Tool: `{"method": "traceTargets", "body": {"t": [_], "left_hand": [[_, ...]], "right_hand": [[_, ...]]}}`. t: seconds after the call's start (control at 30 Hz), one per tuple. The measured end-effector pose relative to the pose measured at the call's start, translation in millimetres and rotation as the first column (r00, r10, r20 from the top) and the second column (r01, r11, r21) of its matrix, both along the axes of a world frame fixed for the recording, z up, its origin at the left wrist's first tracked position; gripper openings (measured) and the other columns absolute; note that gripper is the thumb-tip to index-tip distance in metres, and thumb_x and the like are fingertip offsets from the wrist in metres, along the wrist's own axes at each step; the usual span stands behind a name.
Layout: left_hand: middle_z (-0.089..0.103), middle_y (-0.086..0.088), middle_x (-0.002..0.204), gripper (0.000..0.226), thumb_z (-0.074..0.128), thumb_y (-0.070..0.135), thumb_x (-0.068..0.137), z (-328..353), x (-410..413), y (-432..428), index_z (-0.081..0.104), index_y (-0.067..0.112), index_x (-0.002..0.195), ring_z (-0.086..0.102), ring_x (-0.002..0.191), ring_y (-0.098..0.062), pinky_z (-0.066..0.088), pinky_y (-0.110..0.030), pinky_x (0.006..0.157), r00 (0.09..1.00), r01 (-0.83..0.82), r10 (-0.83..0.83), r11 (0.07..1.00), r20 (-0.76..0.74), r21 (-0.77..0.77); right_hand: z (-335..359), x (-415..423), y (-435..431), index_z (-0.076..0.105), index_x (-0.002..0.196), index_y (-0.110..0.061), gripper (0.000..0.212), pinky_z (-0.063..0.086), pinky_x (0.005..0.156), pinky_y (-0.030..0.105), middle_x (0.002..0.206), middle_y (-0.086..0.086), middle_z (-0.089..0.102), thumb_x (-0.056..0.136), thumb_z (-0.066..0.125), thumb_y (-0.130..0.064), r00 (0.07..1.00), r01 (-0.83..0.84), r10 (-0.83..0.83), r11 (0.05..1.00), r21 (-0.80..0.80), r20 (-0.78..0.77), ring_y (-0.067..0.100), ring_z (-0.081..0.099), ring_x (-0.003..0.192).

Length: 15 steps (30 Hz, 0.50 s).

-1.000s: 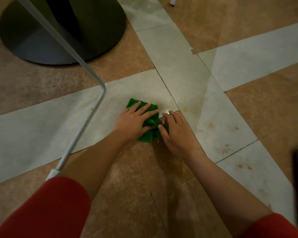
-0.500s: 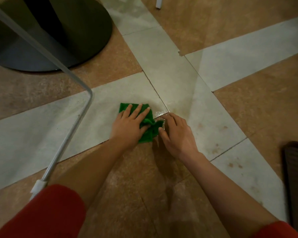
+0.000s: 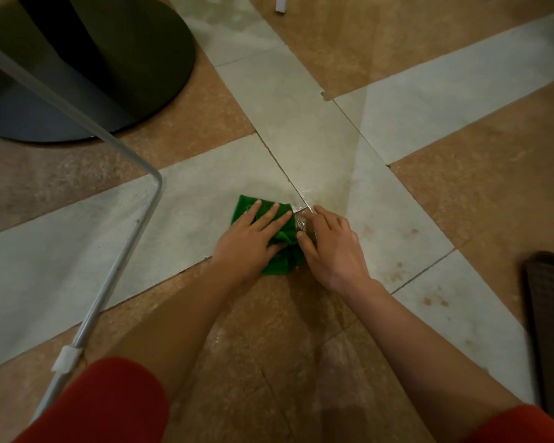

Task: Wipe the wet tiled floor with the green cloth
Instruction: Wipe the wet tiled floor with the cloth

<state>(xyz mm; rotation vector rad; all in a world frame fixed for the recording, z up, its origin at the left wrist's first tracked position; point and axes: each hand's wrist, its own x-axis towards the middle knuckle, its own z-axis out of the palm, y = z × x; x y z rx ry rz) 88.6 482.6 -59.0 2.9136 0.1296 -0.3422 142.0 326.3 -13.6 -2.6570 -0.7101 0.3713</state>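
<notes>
The green cloth (image 3: 280, 262) lies bunched on the tiled floor (image 3: 317, 161) under the left grip (image 3: 250, 244), which presses it flat with straight, unclenched fingers. The right grip (image 3: 331, 251) curls against the cloth's right edge, thumb touching the fold, though I cannot tell if it pinches the fabric. Soft, light and limp, the cloth will likely crumple when dragged, so a flat palm over its middle suits, pushing toward the wet patch (image 3: 301, 214) under the right grip's fingertips.
</notes>
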Motion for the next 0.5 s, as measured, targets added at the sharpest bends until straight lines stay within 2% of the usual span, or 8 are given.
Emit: {"method": "traceTargets", "body": {"t": [0.13, 0.23, 0.33, 0.43, 0.5], "left_hand": [[0.001, 0.006, 0.157, 0.058, 0.027, 0.049, 0.098, -0.8, 30.5, -1.7, 0.0, 0.035, 0.148, -0.006, 0.144, -0.024, 0.003, -0.04, 0.118, 0.954, -0.294, 0.298, 0.951, 0.02, -0.095], [-0.001, 0.001, 0.158, 0.057, 0.023, 0.045, 0.099, -4.3, 48.2, -23.3, -0.001, 0.03, 0.149, -0.007, 0.144, -0.029, 0.001, -0.041, 0.117, 0.922, -0.388, 0.388, 0.92, 0.001, -0.06], [-0.003, 0.002, 0.157, 0.057, 0.021, 0.046, 0.099, -4.2, 39.7, -39.4, -0.002, 0.03, 0.148, -0.006, 0.144, -0.028, 0.002, -0.041, 0.118, 0.964, -0.263, 0.263, 0.965, 0.039, 0.004], [-0.005, 0.01, 0.153, 0.058, 0.03, 0.048, 0.097, 2.1, 24.9, -23.4, 0.002, 0.037, 0.147, -0.005, 0.144, -0.022, 0.005, -0.04, 0.117, 0.995, -0.078, 0.081, 0.996, 0.056, -0.046], [-0.001, 0.012, 0.155, 0.058, 0.033, 0.049, 0.096, 5.1, 25.7, -10.4, 0.006, 0.038, 0.146, -0.003, 0.144, -0.02, 0.008, -0.041, 0.118, 0.998, -0.032, 0.034, 0.998, 0.044, -0.057]], "right_hand": [[-3.7, -0.1, -2.3, 0.037, 0.142, -0.022, 0.047, 0.025, 0.109, 0.035, 0.153, -0.001, 0.029, 0.098, 0.038, -0.039, 1.0, -0.009, 0.009, 1.0, -0.026, 0.006, 0.019, 0.024, 0.138], [-5.2, 2.2, -3.7, 0.038, 0.142, -0.021, 0.048, 0.025, 0.109, 0.036, 0.153, -0.001, 0.029, 0.098, 0.038, -0.039, 1.0, -0.003, 0.003, 0.999, -0.037, 0.0, 0.02, 0.024, 0.138], [-6.8, 7.4, -5.4, 0.038, 0.142, -0.022, 0.047, 0.026, 0.109, 0.038, 0.153, 0.0, 0.03, 0.098, 0.038, -0.039, 1.0, 0.018, -0.019, 0.999, -0.044, 0.0, 0.022, 0.025, 0.138], [-7.4, 9.2, -6.2, 0.037, 0.143, -0.022, 0.048, 0.026, 0.11, 0.04, 0.153, 0.002, 0.029, 0.098, 0.037, -0.039, 0.998, 0.05, -0.051, 0.998, -0.037, -0.021, 0.023, 0.024, 0.139], [-7.7, 8.3, -6.7, 0.037, 0.143, -0.022, 0.048, 0.025, 0.11, 0.04, 0.153, 0.003, 0.029, 0.098, 0.038, -0.04, 0.999, 0.039, -0.039, 0.999, -0.032, -0.019, 0.023, 0.024, 0.139]]}}
